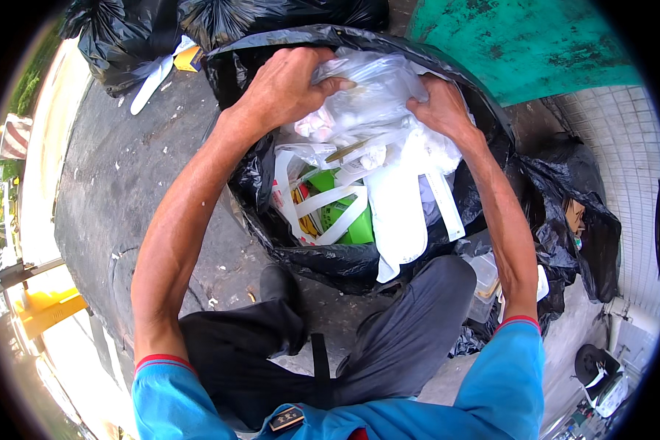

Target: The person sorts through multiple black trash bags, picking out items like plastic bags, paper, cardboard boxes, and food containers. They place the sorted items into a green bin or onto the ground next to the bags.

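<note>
A large black garbage bag (330, 258), its mouth wide, stands in front of me, full of rubbish. My left hand (290, 84) is closed on the far left part of a crumpled clear plastic bag (378, 81). On that bag's right side my right hand (441, 106) grips it too, fingers curled in. Below the hands lie a white plastic bag (330, 202) with a green box (356, 220) inside, and a flat white plastic piece (397, 216) hanging over the near rim. A narrow white strip (445, 205) sits beside it. What lies deeper is hidden.
Black trash bags (128, 44) stand at the far left, near a white strip-like piece (152, 84) and a yellow box (188, 59). More black bags (565, 213) and clear containers (484, 282) are at the right. A green sheet (521, 48) rises behind. A tiled wall (616, 147) bounds the right.
</note>
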A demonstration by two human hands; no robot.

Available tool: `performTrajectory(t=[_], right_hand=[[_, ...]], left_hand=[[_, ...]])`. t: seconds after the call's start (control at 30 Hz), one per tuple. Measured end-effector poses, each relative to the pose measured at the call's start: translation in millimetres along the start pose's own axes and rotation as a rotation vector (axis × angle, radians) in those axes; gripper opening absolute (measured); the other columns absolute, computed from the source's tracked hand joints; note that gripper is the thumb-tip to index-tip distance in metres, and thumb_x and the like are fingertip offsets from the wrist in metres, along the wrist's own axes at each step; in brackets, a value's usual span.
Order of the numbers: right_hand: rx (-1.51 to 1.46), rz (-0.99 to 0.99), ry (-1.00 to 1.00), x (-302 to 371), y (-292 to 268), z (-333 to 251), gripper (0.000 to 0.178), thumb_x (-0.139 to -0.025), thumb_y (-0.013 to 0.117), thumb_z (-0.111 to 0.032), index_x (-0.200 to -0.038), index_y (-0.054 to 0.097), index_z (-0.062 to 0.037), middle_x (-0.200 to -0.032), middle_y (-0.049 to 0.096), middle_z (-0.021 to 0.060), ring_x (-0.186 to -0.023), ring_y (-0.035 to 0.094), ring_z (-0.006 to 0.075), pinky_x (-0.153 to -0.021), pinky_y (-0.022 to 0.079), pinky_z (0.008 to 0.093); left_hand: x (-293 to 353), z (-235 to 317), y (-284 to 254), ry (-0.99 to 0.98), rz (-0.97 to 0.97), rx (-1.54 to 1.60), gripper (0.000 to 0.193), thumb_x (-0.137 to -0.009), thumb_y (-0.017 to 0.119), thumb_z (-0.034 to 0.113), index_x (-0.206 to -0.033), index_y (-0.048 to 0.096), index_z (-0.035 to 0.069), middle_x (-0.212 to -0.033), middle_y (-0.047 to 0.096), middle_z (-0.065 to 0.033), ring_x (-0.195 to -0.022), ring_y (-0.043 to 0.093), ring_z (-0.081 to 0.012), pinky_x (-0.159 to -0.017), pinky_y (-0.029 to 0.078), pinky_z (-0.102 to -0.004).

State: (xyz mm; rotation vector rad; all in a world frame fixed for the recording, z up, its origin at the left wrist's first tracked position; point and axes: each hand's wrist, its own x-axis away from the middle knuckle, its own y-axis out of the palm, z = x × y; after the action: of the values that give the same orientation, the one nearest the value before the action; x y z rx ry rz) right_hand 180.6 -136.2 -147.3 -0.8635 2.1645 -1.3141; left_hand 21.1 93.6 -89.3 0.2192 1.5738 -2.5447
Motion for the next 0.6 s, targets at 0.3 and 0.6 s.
performTrajectory(t=[0.3, 0.6], right_hand=[[0.033, 0.166, 0.060, 26, 1, -3, 0.029, -0.084, 0.068, -0.019, -0.105, 0.073, -0.0003, -0.088, 0.071, 0.0198, -0.079, 0.068, 0.0350, -0.076, 0.053, 0.0411], [-0.354, 0.021, 0.041, 44, -21, 25, 0.030, -0.079, 0.060, -0.009, -0.105, 0.073, -0.0014, -0.079, 0.070, 0.0136, -0.064, 0.060, 0.0139, -0.064, 0.048, 0.0295]], left_hand=[[-4, -1, -16, -0.052, 0.091, 0.036, 0.020, -0.087, 0.072, 0.019, -0.094, 0.072, 0.001, -0.084, 0.071, -0.0153, -0.075, 0.068, -0.0243, -0.074, 0.053, -0.0350], [24, 56, 5, 0.228, -0.285, -0.026, 0.012, -0.082, 0.064, 0.004, -0.092, 0.070, 0.002, -0.093, 0.071, -0.0141, -0.087, 0.069, -0.0313, -0.077, 0.054, -0.0398]])
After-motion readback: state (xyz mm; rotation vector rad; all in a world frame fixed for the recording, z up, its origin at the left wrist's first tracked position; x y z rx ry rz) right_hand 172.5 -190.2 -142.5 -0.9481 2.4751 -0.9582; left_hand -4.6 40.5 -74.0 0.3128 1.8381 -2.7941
